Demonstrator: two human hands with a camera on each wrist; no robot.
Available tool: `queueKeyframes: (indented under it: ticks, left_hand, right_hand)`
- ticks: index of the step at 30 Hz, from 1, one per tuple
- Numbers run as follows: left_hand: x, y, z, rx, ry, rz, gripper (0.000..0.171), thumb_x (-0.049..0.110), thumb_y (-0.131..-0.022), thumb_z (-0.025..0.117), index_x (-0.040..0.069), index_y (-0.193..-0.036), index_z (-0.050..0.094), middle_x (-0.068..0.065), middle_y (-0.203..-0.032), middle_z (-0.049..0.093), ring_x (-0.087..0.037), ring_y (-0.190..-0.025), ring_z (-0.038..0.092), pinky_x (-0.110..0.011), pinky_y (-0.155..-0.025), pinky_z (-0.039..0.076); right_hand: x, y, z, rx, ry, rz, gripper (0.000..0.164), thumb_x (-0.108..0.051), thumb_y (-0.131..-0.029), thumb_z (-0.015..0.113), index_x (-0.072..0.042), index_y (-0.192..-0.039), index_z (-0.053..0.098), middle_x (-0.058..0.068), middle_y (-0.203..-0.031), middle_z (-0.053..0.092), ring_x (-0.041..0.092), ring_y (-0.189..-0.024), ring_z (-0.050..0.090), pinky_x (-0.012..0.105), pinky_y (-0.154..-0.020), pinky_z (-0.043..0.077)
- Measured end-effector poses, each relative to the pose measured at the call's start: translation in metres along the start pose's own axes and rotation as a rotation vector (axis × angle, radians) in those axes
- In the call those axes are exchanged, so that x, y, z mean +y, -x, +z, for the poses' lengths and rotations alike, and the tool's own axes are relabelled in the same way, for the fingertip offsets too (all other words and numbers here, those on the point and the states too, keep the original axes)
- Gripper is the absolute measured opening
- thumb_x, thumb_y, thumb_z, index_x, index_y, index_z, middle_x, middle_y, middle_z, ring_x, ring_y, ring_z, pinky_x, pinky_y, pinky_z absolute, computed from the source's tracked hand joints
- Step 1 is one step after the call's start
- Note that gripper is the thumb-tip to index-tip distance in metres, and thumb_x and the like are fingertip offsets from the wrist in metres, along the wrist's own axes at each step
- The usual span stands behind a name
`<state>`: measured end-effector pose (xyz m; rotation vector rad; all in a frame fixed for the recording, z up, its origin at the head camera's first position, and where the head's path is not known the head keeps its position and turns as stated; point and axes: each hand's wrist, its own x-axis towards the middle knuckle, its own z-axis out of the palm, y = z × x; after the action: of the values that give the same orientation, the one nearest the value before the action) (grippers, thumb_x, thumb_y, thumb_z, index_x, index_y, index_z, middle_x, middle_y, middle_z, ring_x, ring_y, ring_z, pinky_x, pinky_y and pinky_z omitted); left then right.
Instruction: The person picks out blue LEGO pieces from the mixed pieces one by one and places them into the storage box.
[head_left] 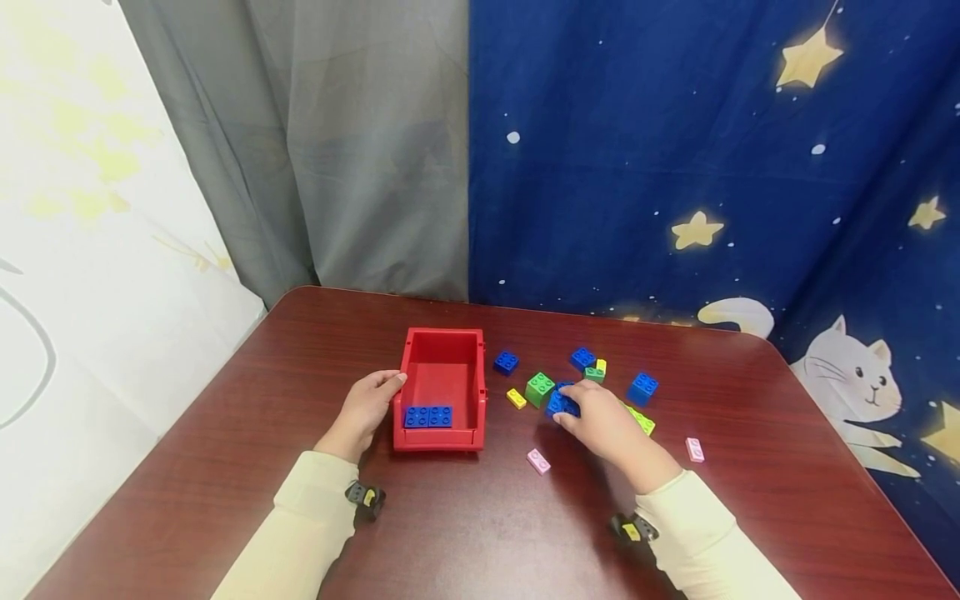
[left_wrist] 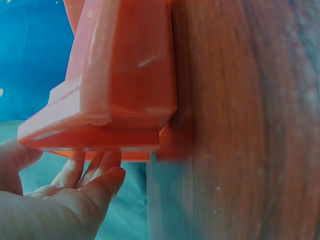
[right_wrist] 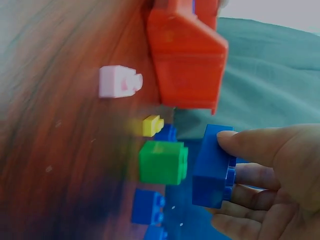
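Observation:
A red bin (head_left: pixel 441 439) stands on the table, with blue bricks (head_left: pixel 428 417) lying side by side at its near end. My left hand (head_left: pixel 369 408) grips the bin's left wall, thumb at the rim; the left wrist view shows its fingers (left_wrist: pixel 102 167) against the outside. To the bin's right, my right hand (head_left: pixel 603 421) pinches a blue brick (right_wrist: pixel 212 170) between thumb and fingers, apart from the table in the right wrist view. A green brick (head_left: pixel 539 388) is just left of it, and a lime brick (head_left: pixel 640 419) is partly hidden behind the hand.
Loose bricks lie around on the table (head_left: pixel 465 517): a yellow one (head_left: pixel 516 398), pink ones (head_left: pixel 538 461) (head_left: pixel 695 450), and blue ones (head_left: pixel 506 362) (head_left: pixel 582 358) (head_left: pixel 642 388). A small green brick (head_left: pixel 594 375) touches a yellow one (head_left: pixel 602 365). Curtains (head_left: pixel 375 150) hang behind the table.

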<state>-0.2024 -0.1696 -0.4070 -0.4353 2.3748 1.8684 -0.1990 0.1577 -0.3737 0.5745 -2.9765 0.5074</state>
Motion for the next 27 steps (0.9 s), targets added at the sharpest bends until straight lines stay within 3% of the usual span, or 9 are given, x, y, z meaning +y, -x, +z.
queueKeyframes:
  ticks: [8,27]
  left_hand:
    - [-0.001,-0.001,0.001,-0.002,0.007,-0.001,0.046,0.03,-0.1,0.049,0.002,-0.137,0.047,-0.023,-0.136,0.048,-0.039,-0.125,0.046,-0.053,-0.104,0.041]
    - [-0.001,0.003,0.0,-0.006,-0.009,-0.009,0.048,0.033,-0.101,0.049,0.004,-0.139,0.046,-0.022,-0.137,0.048,-0.04,-0.126,0.046,-0.054,-0.103,0.041]
  right_hand:
    - [-0.022,-0.003,-0.01,-0.004,-0.036,0.002,0.047,-0.023,-0.085,0.075,0.0,-0.123,0.062,0.012,-0.11,0.063,0.026,-0.098,0.062,0.043,-0.087,0.055]
    - [-0.065,-0.015,-0.012,0.033,-0.076,-0.085,0.05,-0.028,-0.084,0.076,-0.007,-0.127,0.063,0.008,-0.114,0.063,0.022,-0.102,0.062,0.039,-0.087,0.055]
